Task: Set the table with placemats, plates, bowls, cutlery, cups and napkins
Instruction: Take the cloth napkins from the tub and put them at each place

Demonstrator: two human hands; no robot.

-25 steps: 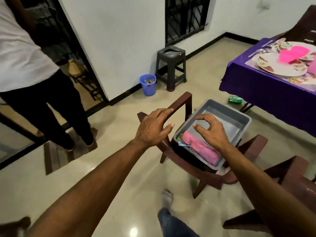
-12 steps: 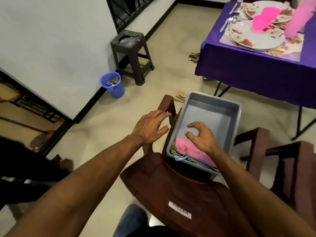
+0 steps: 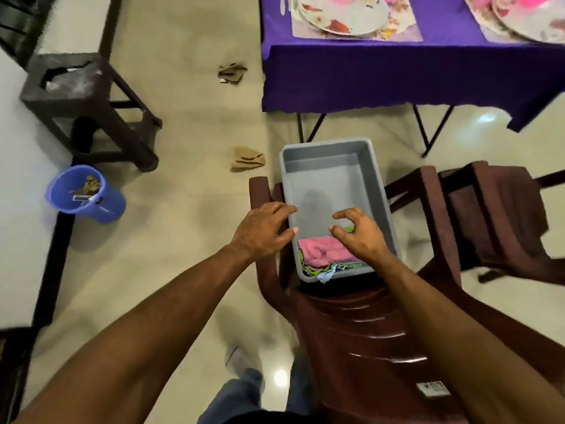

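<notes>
The grey plastic tray (image 3: 330, 191) sits on the seat of the maroon plastic chair (image 3: 360, 325), probably parked there as a supply bin within reach of the purple-clothed table (image 3: 397, 75) beyond it. Folded napkins, a pink napkin (image 3: 318, 250) on top, lie stacked at the tray's near end. The left hand (image 3: 263, 232) rests on the tray's left rim, fingers relaxed, likely steadying it. The right hand (image 3: 359, 237) hovers over the pink napkin, thumb and fingers apart and curved, holding nothing; whether it touches the cloth I cannot tell.

Home dining room; laid table (image 3: 397, 75); chairs (image 3: 360, 332)
</notes>
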